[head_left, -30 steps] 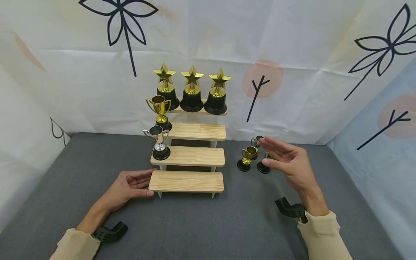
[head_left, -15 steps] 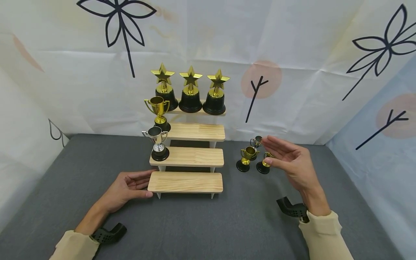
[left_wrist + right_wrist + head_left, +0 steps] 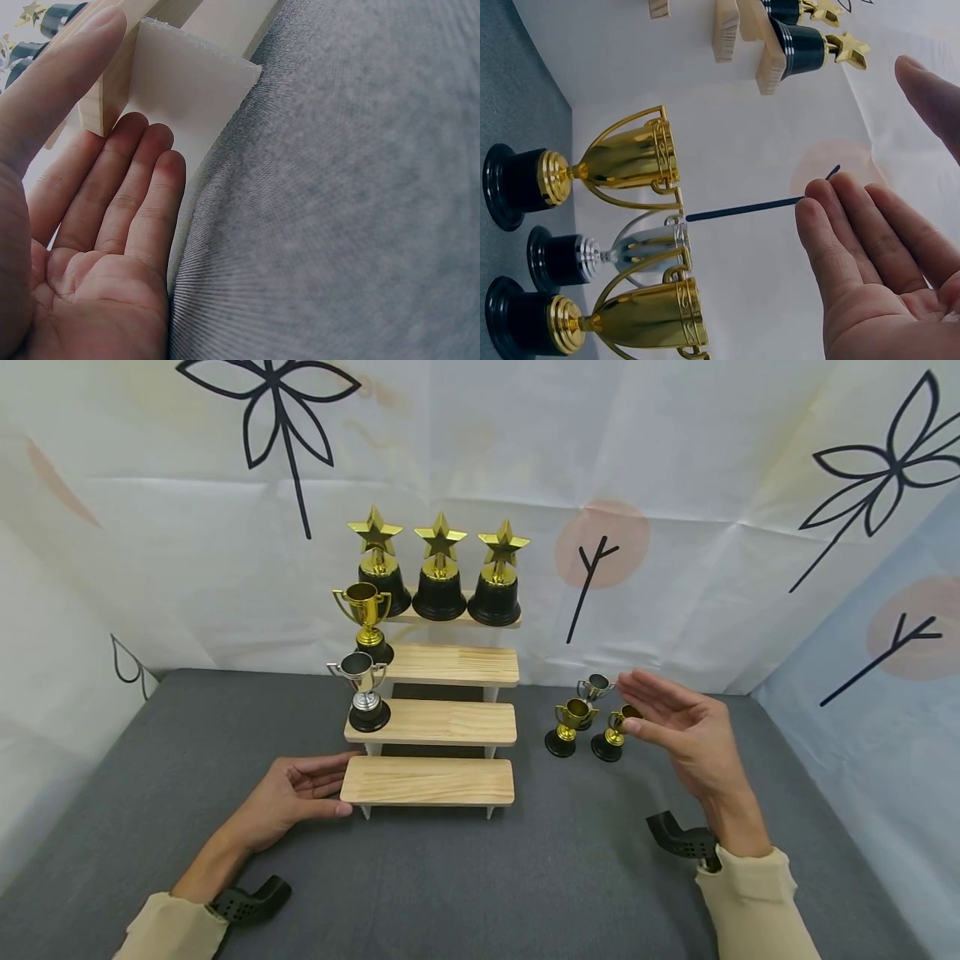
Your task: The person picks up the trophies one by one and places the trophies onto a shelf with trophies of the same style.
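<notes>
Against a white printed backdrop [image 3: 480, 452], on a gray tabletop [image 3: 420, 893], stands a four-tier wooden display stand [image 3: 427, 781], with my left hand [image 3: 292, 800] at the left end of its lowest tier and my right hand [image 3: 690, 739] raised farther right, both with fingers extended and thumbs spread apart from them. Three gold star trophies [image 3: 440, 593] line the top tier, a gold cup trophy [image 3: 367, 637] and a silver cup trophy [image 3: 367, 703] stand at the left ends of the two middle tiers, and near my right hand two gold mini cups [image 3: 562, 737] cluster upright on the tabletop before a silver mini cup [image 3: 595, 685].
</notes>
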A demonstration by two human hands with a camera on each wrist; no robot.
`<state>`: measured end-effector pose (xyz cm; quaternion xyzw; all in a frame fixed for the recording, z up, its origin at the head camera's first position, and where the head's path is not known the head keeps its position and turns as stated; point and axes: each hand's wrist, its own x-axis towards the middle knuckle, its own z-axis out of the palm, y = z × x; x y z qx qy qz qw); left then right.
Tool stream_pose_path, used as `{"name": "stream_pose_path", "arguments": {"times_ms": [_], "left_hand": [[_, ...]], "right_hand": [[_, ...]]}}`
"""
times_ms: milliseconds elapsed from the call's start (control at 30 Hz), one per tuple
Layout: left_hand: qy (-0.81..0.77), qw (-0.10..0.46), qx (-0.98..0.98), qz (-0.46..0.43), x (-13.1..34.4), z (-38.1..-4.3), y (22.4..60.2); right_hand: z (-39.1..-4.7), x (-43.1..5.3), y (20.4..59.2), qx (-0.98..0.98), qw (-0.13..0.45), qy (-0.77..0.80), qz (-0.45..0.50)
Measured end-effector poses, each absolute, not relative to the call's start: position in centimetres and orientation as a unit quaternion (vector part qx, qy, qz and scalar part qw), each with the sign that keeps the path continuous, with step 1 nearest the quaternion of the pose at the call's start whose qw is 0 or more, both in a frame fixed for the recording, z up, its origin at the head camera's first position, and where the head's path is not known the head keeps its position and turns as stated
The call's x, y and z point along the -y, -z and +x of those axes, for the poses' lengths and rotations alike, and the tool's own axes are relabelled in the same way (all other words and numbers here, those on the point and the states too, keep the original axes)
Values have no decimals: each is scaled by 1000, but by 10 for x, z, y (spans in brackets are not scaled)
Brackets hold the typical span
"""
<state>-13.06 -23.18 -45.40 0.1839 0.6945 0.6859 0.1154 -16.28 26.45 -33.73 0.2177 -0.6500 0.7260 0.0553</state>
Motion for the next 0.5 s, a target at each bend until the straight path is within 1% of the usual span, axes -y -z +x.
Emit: {"name": "stream_pose_path", "arguments": {"times_ms": [367, 500], "left_hand": [[-685, 115, -696, 183, 232, -131, 455], [-686, 114, -695, 183, 232, -131, 455]], "right_hand": [[-165, -270, 340, 649, 65, -732, 197], [-166, -273, 340, 646, 78, -734, 193]]}}
